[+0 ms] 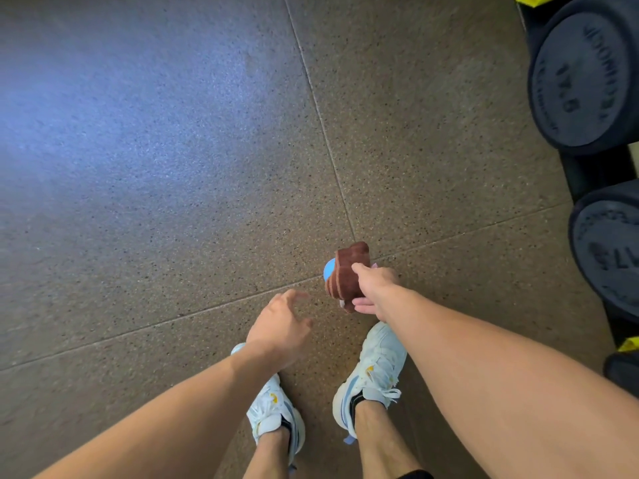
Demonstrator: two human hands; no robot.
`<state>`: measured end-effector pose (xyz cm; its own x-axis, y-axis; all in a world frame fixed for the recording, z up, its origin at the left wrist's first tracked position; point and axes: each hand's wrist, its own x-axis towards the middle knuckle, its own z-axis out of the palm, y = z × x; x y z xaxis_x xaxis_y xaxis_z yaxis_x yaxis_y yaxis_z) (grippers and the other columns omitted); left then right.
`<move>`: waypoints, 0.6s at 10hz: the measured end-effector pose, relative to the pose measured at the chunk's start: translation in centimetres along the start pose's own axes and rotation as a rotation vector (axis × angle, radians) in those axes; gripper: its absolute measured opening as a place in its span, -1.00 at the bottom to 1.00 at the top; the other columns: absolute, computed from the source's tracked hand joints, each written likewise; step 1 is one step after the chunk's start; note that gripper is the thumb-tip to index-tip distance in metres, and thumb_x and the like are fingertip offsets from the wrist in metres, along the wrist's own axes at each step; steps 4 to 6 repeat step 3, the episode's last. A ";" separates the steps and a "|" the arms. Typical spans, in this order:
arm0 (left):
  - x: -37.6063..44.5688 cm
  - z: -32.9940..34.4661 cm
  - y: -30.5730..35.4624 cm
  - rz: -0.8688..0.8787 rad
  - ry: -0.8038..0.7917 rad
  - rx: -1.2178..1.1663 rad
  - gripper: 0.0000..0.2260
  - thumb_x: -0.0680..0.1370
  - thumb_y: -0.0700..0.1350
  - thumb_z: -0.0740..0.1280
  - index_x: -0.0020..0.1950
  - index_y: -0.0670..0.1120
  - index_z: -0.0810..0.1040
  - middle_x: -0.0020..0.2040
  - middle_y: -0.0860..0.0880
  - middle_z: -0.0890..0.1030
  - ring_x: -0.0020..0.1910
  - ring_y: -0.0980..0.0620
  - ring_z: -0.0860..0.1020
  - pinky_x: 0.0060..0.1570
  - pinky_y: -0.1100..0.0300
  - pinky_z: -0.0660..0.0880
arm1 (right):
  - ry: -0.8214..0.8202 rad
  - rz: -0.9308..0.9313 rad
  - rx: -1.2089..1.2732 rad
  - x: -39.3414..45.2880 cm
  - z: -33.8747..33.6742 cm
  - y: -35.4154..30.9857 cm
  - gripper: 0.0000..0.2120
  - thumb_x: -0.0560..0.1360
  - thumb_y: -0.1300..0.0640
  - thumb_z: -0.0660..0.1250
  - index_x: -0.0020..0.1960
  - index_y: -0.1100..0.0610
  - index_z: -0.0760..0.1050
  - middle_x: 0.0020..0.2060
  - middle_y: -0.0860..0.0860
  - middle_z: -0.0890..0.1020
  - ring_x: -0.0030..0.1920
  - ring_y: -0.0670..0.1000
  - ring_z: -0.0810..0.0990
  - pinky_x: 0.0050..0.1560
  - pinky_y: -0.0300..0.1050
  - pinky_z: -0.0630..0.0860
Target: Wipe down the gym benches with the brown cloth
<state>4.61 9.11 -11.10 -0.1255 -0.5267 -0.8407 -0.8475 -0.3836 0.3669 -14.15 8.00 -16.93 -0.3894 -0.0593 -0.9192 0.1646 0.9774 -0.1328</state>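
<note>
Right hand (375,292) gripping folded brown cloth (347,276) with a blue object (328,268) behind it, above the speckled floor (173,167), left hand (280,326) beside the cloth, fingers loosely spread, holding nothing, dumbbells (581,77) well right of the cloth

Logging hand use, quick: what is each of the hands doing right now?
Left hand: open, fingers relaxed, holding nothing.
Right hand: grips the brown cloth, with something blue behind it.

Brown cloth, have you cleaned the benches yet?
Not that this view shows. The brown cloth is picked up, bunched in the right hand with something blue behind it. The left hand hangs open. Only floor and dumbbells show, no bench, so wiping seems left.
</note>
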 end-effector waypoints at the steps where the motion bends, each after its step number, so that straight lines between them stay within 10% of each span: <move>1: -0.6 -0.7 0.2 -0.001 0.005 0.017 -0.62 0.59 -0.05 0.36 0.42 0.07 0.47 0.41 -0.03 0.52 0.29 -0.02 0.57 0.33 0.11 0.44 | 0.006 -0.057 -0.087 -0.6 -0.9 0.6 -0.76 0.63 -0.07 0.41 0.18 0.00 0.45 0.00 0.10 0.62 0.05 0.22 0.74 0.03 0.12 0.69; 6: -5.7 -3.0 1.8 -0.058 0.055 -0.076 -0.59 0.59 -0.08 0.36 0.45 0.00 0.46 0.35 -0.05 0.58 0.28 -0.03 0.57 0.27 0.16 0.44 | 0.055 -0.321 -0.353 -5.3 -4.0 1.5 -0.70 0.60 0.11 0.40 0.32 0.08 0.63 0.29 0.07 0.67 0.32 0.15 0.62 0.35 -0.02 0.49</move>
